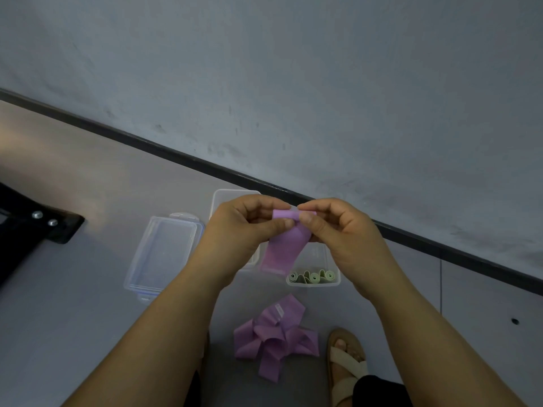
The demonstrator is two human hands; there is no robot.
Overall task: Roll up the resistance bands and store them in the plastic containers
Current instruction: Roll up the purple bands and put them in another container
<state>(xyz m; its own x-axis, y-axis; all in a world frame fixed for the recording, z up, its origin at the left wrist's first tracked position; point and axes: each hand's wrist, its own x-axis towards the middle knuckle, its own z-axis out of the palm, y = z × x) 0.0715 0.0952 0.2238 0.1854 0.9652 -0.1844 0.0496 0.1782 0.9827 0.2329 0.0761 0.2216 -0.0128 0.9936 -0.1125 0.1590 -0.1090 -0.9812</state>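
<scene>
The purple band [286, 245] is being wound into a tight roll between the left hand [241, 230] and the right hand [343, 230] — each is pinching one end, probably keeping the turns even — while its tail is hanging below the grip, near the container [313, 283] holding green rolls [311, 277].

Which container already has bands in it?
The right container, below the right hand, holding green rolls; the left container shows none.
</scene>
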